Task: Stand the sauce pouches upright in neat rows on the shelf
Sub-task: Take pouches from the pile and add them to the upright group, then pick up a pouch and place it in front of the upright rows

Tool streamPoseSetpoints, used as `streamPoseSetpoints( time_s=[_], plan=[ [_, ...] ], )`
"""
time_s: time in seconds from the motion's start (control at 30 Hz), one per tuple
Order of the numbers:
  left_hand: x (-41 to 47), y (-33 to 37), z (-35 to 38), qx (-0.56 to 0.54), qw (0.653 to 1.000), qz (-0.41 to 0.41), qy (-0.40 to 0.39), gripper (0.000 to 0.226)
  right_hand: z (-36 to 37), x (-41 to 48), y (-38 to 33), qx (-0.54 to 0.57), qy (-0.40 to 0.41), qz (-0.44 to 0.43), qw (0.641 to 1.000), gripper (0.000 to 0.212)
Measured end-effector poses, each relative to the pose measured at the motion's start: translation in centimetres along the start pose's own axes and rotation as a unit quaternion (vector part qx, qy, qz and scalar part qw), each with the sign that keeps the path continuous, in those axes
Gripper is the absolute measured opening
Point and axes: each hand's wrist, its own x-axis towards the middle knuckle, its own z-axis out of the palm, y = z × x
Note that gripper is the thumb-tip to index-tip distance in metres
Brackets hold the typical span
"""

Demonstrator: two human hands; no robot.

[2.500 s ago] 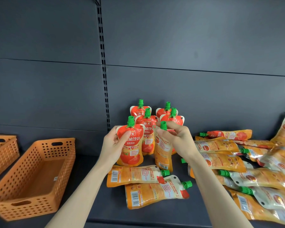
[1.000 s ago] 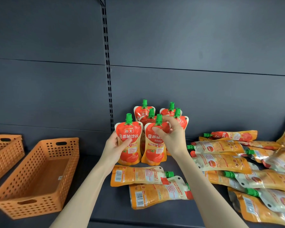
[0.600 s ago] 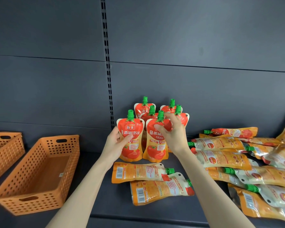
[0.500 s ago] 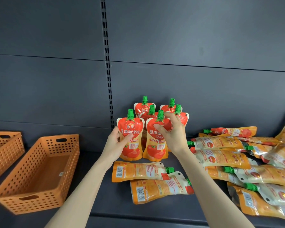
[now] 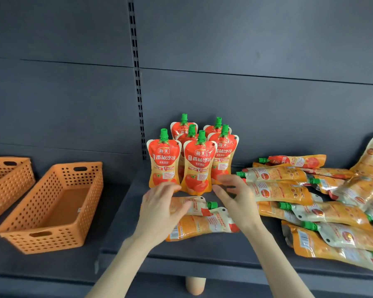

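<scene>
Several red-and-orange sauce pouches with green caps stand upright in two short rows on the dark shelf (image 5: 121, 231), the front two being a left pouch (image 5: 163, 162) and a right pouch (image 5: 197, 166). Two pouches lie flat in front of them, one (image 5: 197, 204) behind the other (image 5: 202, 225). My left hand (image 5: 162, 209) hovers over the flat pouches with relaxed fingers, holding nothing. My right hand (image 5: 235, 198) is beside it, fingers loosely spread and empty. Both hands are blurred.
A heap of flat pouches (image 5: 306, 196) covers the shelf's right side. Two empty orange perforated baskets stand at the left, one (image 5: 52, 207) near the pouches and one (image 5: 7, 179) at the frame edge. The slotted upright (image 5: 137, 82) runs up the back panel.
Both hands have let go of the two front standing pouches and dropped down toward the flat pouches. The two front pouches now stand on their own.
</scene>
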Motion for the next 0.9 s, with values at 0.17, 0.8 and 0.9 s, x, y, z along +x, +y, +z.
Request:
streamPoseSetpoints(
  time_s=[0.17, 0.8, 0.9],
  plan=[
    [-2.5, 0.9, 2.1, 0.129, 0.989, -0.026, -0.070, 0.101, -1.7, -4.3, 2.6, -0.099, -0.157, 0.007, 0.983, 0.036],
    [-5.6, 6.2, 1.2, 0.184, 0.976, -0.079, -0.085, 0.048, -6.3, -8.8, 3.9, 0.016, -0.125, 0.049, 0.991, 0.027],
    [-5.7, 6.6, 0.9, 0.116, 0.991, -0.060, -0.044, 0.046, -7.0, -8.6, 3.6, 0.060, -0.078, 0.059, 0.993, 0.025]
  ],
)
